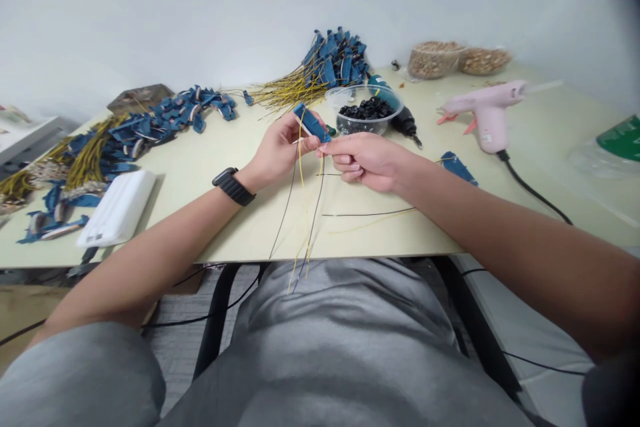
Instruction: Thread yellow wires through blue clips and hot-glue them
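Observation:
Above the near part of the table, my left hand (287,143) is closed on a small blue plastic part (312,124), held tilted. Thin yellow and black wires (301,167) hang from it past the table's front edge. My right hand (367,157) is closed, its thumb and forefinger pinched at the part's lower right end, where the wires are. Whether it grips the part or a wire there is hidden by the fingers. Another blue part (459,168) with a yellow and a black wire lies beyond my right forearm.
Behind my hands stand a clear bowl of small black pieces (367,110) and a dark green power tool (403,121). A pink glue gun (487,113) is at right. Wired blue parts (335,60) are heaped at the back and left, near a white power strip (117,208).

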Action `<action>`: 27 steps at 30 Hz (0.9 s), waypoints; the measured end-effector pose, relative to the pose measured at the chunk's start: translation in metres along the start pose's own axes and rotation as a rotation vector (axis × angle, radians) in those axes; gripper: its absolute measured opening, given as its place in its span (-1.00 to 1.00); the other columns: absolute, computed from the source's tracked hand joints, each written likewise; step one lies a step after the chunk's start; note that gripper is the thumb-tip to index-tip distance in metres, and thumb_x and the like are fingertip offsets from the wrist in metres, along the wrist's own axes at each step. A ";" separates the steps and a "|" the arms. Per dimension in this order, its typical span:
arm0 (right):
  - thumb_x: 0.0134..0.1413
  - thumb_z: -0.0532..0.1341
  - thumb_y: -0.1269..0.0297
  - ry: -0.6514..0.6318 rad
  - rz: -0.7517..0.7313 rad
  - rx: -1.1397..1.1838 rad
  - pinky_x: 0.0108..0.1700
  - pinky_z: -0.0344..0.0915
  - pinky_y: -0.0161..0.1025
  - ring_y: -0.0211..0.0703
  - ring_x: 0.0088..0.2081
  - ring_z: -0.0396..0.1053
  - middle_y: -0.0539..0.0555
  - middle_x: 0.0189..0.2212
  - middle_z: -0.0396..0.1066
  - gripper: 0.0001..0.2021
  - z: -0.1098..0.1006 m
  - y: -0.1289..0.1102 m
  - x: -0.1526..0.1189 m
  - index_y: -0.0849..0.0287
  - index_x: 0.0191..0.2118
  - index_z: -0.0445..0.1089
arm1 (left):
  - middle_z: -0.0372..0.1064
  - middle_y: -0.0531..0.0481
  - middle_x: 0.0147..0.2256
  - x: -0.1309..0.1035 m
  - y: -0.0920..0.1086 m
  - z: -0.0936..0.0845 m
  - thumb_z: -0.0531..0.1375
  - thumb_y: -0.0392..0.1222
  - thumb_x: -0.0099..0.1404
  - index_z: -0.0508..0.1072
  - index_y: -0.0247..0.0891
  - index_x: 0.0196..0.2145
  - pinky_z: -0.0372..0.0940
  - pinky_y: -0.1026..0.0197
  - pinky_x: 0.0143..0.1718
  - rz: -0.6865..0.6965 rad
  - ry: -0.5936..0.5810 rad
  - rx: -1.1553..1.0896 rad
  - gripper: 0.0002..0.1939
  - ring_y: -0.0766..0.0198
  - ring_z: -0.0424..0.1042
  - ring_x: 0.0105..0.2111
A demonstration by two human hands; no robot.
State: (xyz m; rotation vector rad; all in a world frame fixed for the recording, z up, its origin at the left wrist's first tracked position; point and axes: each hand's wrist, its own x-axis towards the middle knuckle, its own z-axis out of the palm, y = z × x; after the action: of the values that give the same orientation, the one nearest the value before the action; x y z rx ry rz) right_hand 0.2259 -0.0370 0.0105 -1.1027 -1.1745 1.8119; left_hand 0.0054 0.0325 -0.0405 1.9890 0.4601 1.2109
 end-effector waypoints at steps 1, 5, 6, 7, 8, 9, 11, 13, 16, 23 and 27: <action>0.50 0.27 0.57 0.000 -0.002 -0.002 -0.60 -0.15 -0.46 -0.47 -0.60 -0.11 -0.14 -0.59 0.13 -0.67 0.000 0.000 0.000 0.23 -0.39 0.36 | 0.66 -0.10 -0.01 0.000 0.000 0.000 0.60 0.35 0.28 0.63 -0.15 -0.03 0.54 0.04 -0.01 0.001 0.001 0.003 -0.41 0.17 0.59 -0.13; 0.50 0.27 0.56 -0.004 -0.001 -0.011 -0.60 -0.14 -0.47 -0.47 -0.60 -0.12 -0.15 -0.59 0.09 -0.69 0.000 -0.001 -0.001 0.22 -0.37 0.37 | 0.66 -0.10 -0.04 0.001 0.001 0.002 0.61 0.40 0.24 0.61 -0.14 -0.04 0.54 0.01 0.00 -0.049 0.021 -0.005 -0.36 0.14 0.59 -0.13; 0.50 0.27 0.55 -0.002 0.001 -0.013 -0.59 -0.13 -0.47 -0.46 -0.60 -0.11 -0.16 -0.59 0.09 -0.70 0.000 -0.001 -0.001 0.22 -0.36 0.38 | 0.65 -0.10 -0.05 0.001 0.001 0.003 0.60 0.41 0.23 0.61 -0.14 -0.04 0.54 -0.01 0.02 -0.072 0.032 -0.012 -0.35 0.13 0.58 -0.12; 0.50 0.27 0.55 0.000 0.003 -0.014 -0.59 -0.12 -0.46 -0.46 -0.60 -0.11 -0.16 -0.58 0.09 -0.71 0.000 -0.002 -0.001 0.22 -0.35 0.38 | 0.64 -0.09 -0.06 0.002 0.001 0.004 0.60 0.42 0.23 0.60 -0.15 -0.05 0.53 -0.02 0.04 -0.090 0.044 -0.017 -0.35 0.12 0.58 -0.12; 0.49 0.27 0.55 0.004 0.005 -0.013 -0.59 -0.13 -0.46 -0.46 -0.60 -0.11 -0.16 -0.58 0.09 -0.72 0.001 -0.002 -0.002 0.22 -0.34 0.38 | 0.63 -0.09 -0.08 0.003 0.001 0.004 0.60 0.42 0.23 0.60 -0.15 -0.06 0.52 -0.03 0.06 -0.100 0.057 -0.018 -0.35 0.11 0.58 -0.11; 0.48 0.27 0.55 0.005 0.007 -0.011 -0.60 -0.13 -0.45 -0.46 -0.60 -0.12 -0.16 -0.58 0.09 -0.73 0.001 -0.002 -0.002 0.22 -0.33 0.39 | 0.62 -0.08 -0.09 0.004 0.000 0.005 0.60 0.41 0.24 0.60 -0.15 -0.07 0.52 -0.04 0.08 -0.103 0.069 -0.018 -0.36 0.10 0.58 -0.10; 0.47 0.27 0.57 0.009 0.007 -0.005 -0.59 -0.15 -0.44 -0.46 -0.60 -0.13 -0.15 -0.58 0.09 -0.74 0.001 -0.002 -0.001 0.21 -0.33 0.39 | 0.62 -0.08 -0.08 0.005 -0.001 0.006 0.60 0.41 0.23 0.61 -0.15 -0.08 0.52 -0.04 0.09 -0.100 0.078 -0.019 -0.36 0.09 0.59 -0.08; 0.48 0.26 0.57 0.017 0.010 -0.004 -0.59 -0.16 -0.44 -0.46 -0.60 -0.13 -0.15 -0.57 0.09 -0.72 0.001 -0.002 -0.001 0.21 -0.34 0.38 | 0.63 -0.10 -0.05 0.005 -0.002 0.006 0.60 0.43 0.21 0.61 -0.16 -0.07 0.53 -0.06 0.15 -0.108 0.078 -0.021 -0.33 0.07 0.61 -0.03; 0.51 0.24 0.56 0.038 0.026 -0.019 -0.58 -0.17 -0.44 -0.46 -0.60 -0.16 -0.16 -0.58 0.07 -0.72 0.002 -0.003 -0.001 0.21 -0.33 0.37 | 0.65 -0.14 0.00 0.005 -0.003 0.007 0.60 0.49 0.17 0.60 -0.18 -0.06 0.54 -0.09 0.22 -0.118 0.077 -0.025 -0.27 0.03 0.62 0.05; 0.49 0.25 0.56 0.039 0.026 -0.042 -0.57 -0.17 -0.42 -0.44 -0.59 -0.19 -0.17 -0.58 0.04 -0.74 0.002 -0.003 -0.001 0.20 -0.31 0.36 | 0.66 -0.14 -0.02 0.005 -0.009 0.008 0.59 0.55 0.12 0.58 -0.17 -0.09 0.58 -0.11 0.20 -0.065 0.073 -0.051 -0.22 0.05 0.65 0.00; 0.43 0.31 0.55 0.027 0.012 -0.041 -0.57 -0.16 -0.41 -0.43 -0.58 -0.18 -0.15 -0.57 0.07 -0.76 -0.001 -0.001 0.000 0.19 -0.32 0.37 | 0.66 -0.11 -0.06 0.004 -0.005 0.008 0.59 0.55 0.13 0.58 -0.15 -0.08 0.58 -0.10 0.18 -0.090 0.061 -0.049 -0.22 0.07 0.64 -0.04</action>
State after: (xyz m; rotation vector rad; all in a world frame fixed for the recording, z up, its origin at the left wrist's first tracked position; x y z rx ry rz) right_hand 0.2268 -0.0366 0.0119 -1.1559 -1.1965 1.7835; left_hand 0.0148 0.0346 -0.0442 1.8744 0.5399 1.2175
